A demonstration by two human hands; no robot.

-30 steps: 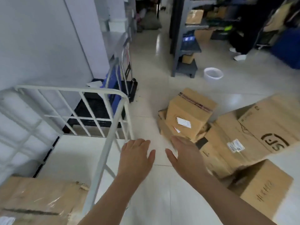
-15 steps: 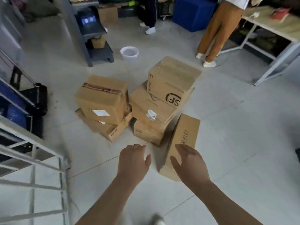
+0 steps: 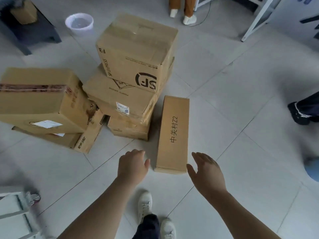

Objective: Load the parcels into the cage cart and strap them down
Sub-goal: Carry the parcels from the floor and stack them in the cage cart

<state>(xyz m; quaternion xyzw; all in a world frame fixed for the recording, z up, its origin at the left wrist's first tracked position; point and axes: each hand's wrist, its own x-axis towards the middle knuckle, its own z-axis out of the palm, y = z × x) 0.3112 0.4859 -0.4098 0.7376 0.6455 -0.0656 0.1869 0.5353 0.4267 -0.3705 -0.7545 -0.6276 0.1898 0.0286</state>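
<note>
Cart corner (image 3: pixel 15 209) pokes in at the bottom left edge, white bars with a wheel beside it. Up from that, a wide box with a dark tape strip (image 3: pixel 41 100) rests on a flatter box (image 3: pixel 51 137), and a thin carton (image 3: pixel 89 133) leans against them. Past the top left sit a grey shelf base (image 3: pixel 29 30) and a white plastic bin (image 3: pixel 79 23). In the middle, a stack of parcels (image 3: pixel 127 94) stands on the tile floor (image 3: pixel 241 118), topped by a box with a round logo (image 3: pixel 136 52). Just right of the stack lies a long narrow box (image 3: pixel 174 135), its near end towards me. My left hand (image 3: pixel 133 166) and right hand (image 3: pixel 206 171) hover on either side of that end, both spread and empty, not touching it. My white shoes (image 3: pixel 155 214) stand below. Someone's dark shoe (image 3: pixel 300 114) shows at far right.
</note>
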